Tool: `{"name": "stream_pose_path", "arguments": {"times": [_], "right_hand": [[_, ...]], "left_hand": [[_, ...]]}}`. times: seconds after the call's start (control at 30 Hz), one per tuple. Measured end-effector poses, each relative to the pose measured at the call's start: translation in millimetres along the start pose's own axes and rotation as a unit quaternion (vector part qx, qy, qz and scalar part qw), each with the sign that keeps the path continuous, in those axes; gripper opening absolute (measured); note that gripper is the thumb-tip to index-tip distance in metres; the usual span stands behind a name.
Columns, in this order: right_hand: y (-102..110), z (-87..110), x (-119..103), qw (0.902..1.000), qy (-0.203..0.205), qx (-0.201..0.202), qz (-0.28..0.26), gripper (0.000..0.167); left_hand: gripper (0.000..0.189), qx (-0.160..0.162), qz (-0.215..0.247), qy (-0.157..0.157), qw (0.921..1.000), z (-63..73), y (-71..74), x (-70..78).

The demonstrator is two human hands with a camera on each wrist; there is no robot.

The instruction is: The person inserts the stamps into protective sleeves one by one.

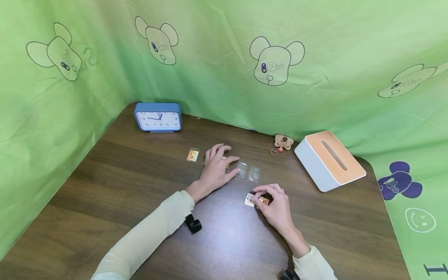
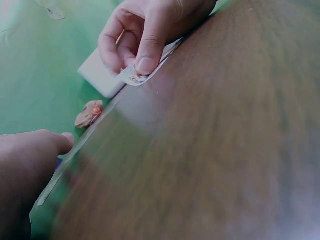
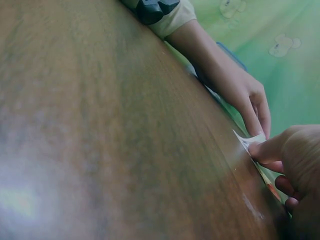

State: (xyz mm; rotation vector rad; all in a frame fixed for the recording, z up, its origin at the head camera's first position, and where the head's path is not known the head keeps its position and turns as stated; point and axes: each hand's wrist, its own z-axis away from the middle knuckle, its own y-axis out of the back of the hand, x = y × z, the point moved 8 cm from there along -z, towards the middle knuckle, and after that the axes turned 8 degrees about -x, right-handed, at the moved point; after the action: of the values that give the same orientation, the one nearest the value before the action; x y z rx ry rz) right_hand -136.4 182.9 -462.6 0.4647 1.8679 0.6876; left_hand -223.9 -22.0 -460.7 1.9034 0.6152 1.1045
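My right hand pinches a small stamp-like paper, pale with a printed picture, between thumb and fingers low over the table. Its edge curls up in the right wrist view; an orange-printed part shows beneath the fingers, and whether the two are one piece I cannot tell. My left hand lies with spread fingers over a clear sleeve with an orange picture, mostly hidden by the hand. To its right are two clear sleeves with no picture visible. Left of it lies another sleeve with an orange picture.
A blue alarm clock stands at the back left of the brown wooden table. At the back right are a tissue box with a wood-look top and a bear keyring. A green printed cloth hangs behind.
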Motion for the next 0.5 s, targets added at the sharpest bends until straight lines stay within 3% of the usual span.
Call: {"name": "stream_pose_path", "arguments": {"times": [0.37, 0.5], "right_hand": [[-4, -0.2, -3, 0.9983, 0.051, -0.012, 0.024, 0.026], [-4, 0.0, -3, 0.9982, 0.055, -0.009, 0.023, 0.026]], "left_hand": [[0.06, -0.039, -0.106, -0.034, 0.993, -5.7, -12.8, 10.0], [0.06, -0.042, -0.11, -0.03, 0.9926, -5.4, -11.9, 10.1]]}}
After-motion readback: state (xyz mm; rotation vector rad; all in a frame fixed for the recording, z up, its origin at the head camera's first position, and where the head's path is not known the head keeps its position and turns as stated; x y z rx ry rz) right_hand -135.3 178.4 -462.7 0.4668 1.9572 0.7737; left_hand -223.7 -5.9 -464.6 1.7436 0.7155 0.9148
